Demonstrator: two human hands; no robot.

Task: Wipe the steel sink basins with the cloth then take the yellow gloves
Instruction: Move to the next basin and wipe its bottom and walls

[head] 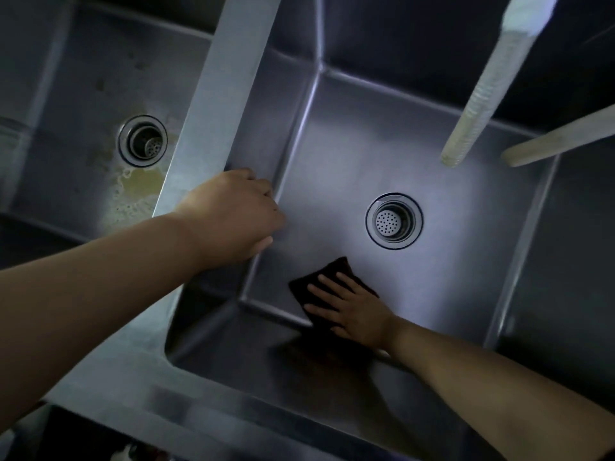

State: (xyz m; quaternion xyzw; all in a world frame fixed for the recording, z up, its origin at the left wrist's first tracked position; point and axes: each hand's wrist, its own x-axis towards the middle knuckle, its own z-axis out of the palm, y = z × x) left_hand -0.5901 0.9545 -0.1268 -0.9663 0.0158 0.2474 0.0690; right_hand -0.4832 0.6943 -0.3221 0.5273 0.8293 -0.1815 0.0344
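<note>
The dark cloth [327,287] lies flat on the floor of the right basin [466,261], at its near-left corner, its long axis running from the near wall toward the drain [394,221]. The right hand [349,306] presses it with straight, spread fingers [324,281], gripping nothing. The open basin floor stretches ahead and to the right; the near wall hems the cloth in. The left hand [238,211] is curled over the divider [213,128]. The left basin [83,111] shows yellowish residue [139,188]. The gloves are out of view.
</note>
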